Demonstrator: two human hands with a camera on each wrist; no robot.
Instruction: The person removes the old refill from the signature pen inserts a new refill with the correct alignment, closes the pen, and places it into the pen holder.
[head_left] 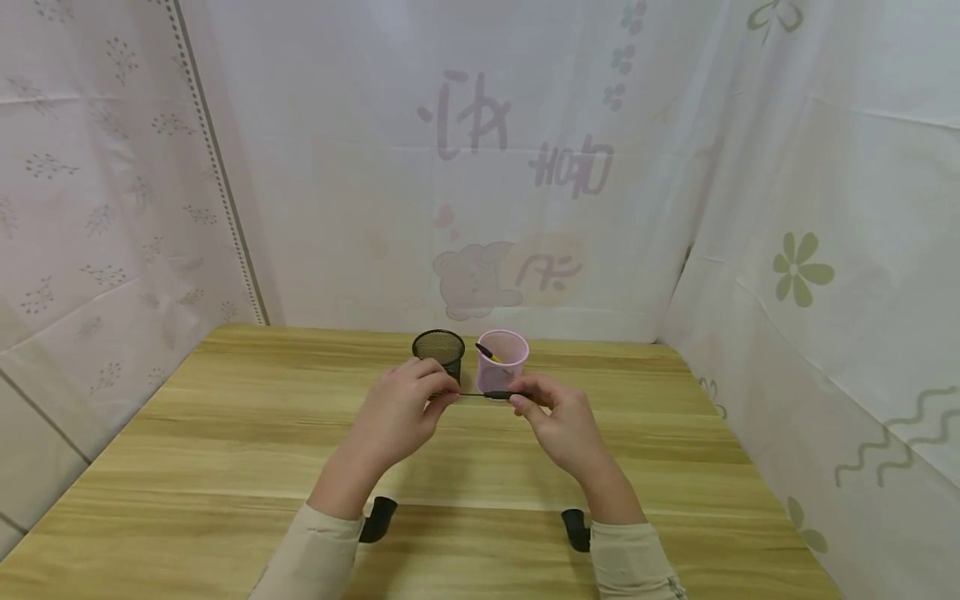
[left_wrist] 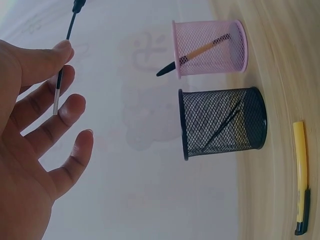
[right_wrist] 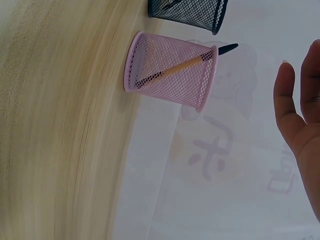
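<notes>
Above the table, my left hand (head_left: 405, 408) pinches a thin dark pen refill (left_wrist: 70, 29) between thumb and forefinger; its clear end points down past the fingers. My right hand (head_left: 561, 421) pinches the black pen piece (head_left: 497, 395) at the refill's other end. Behind the hands stand a black mesh pen cup (head_left: 439, 345) and a pink mesh pen cup (head_left: 503, 336). A yellow-and-black pen (left_wrist: 198, 51) leans in the pink cup. Dark slender things, their kind unclear, show through the black cup's mesh. The right fingertips are outside the right wrist view.
In the left wrist view, a yellow pen barrel with a black clip (left_wrist: 301, 175) lies on the wooden table (head_left: 480, 483). Patterned white curtains (head_left: 337, 208) enclose the table's back and sides. A black curved piece (head_left: 379, 517) sits by each wrist.
</notes>
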